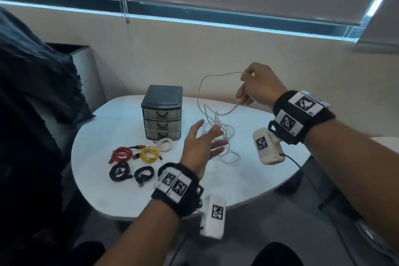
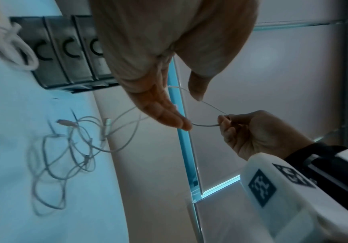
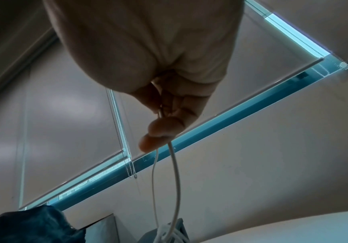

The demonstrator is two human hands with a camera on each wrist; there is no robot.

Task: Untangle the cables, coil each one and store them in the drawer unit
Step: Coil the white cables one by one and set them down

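In the head view the right hand pinches the white cable high up, and the cable hangs down and to the left onto its tangle on the table; the left hand, fingers spread and empty, is nearer to that tangle. The left wrist view shows the same: straight left fingers just beside the strand, the tangle below. In the right wrist view two strands drop from the pinch toward the drawer unit.
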